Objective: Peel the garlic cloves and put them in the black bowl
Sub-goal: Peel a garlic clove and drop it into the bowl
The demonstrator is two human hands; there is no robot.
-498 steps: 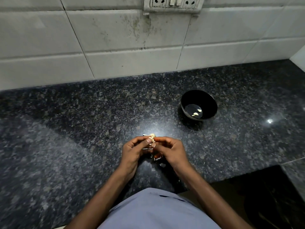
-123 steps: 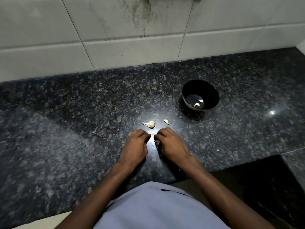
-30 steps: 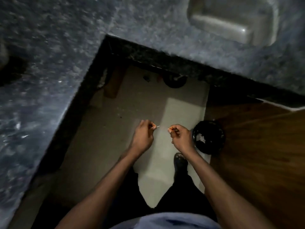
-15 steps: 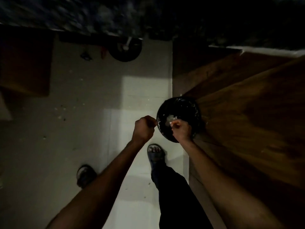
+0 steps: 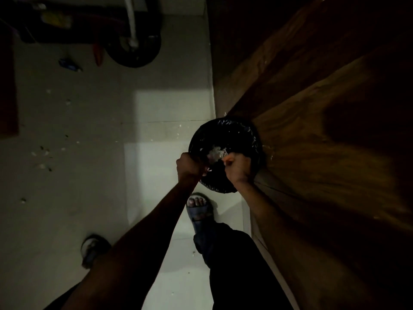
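Observation:
The black bowl and the garlic cloves are out of view. I look down at a dim tiled floor. A round bin lined with a black bag (image 5: 234,127) stands against a wooden cabinet, with a pale heap of garlic skins (image 5: 216,152) inside. My left hand (image 5: 190,165) hovers over the bin's near left rim, fingers curled, a pale scrap of skin at its fingertips. My right hand (image 5: 238,165) is over the near right part of the bin, its fingertips pinched together; what they hold is barely visible.
A brown wooden cabinet front (image 5: 324,130) fills the right side. My sandalled foot (image 5: 199,208) stands just below the bin, the other foot (image 5: 93,249) farther left. A white pipe (image 5: 131,23) drops into a dark round vessel (image 5: 134,49) at the top. Small scraps (image 5: 42,153) litter the floor.
My view has left the counter and swung down to the floor. Both hands, pinching bits of skin, have moved from beside the bin to right above its opening.

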